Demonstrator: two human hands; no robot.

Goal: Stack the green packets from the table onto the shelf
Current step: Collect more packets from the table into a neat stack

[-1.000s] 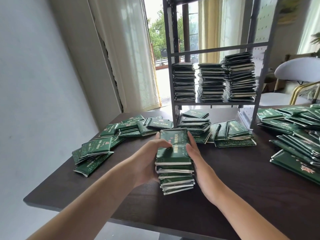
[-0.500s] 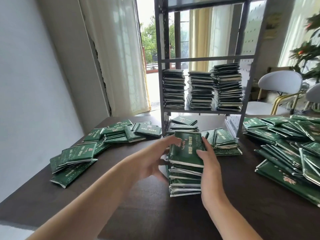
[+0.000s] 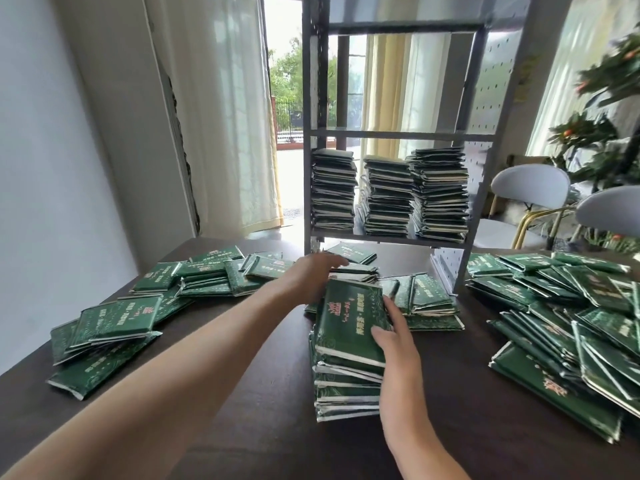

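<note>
Nearest to us, a stack of green packets (image 3: 348, 358) stands on the dark table (image 3: 242, 410), and our right hand (image 3: 394, 336) rests against its right side, the thumb laid over the top packet and the fingers straight along the edge, pressing rather than gripping. Our left hand (image 3: 311, 277) reaches past the stack's far left corner with its fingers stretched forward over a low pile of packets (image 3: 353, 268) under the shelf; we cannot tell whether it has hold of anything there. To the left, loose packets (image 3: 114, 327) lie scattered across the table, and more lie in an overlapping heap on the right (image 3: 571, 323). Just beyond the stack, a few packets (image 3: 429, 299) sit beside the foot of the grey metal shelf (image 3: 398, 135). On its lower board stand three tall stacks of packets (image 3: 388, 195), side by side. Behind the shelf hang pale curtains (image 3: 225, 116), and white chairs (image 3: 530, 188) stand to the right near a leafy plant (image 3: 595, 133).
</note>
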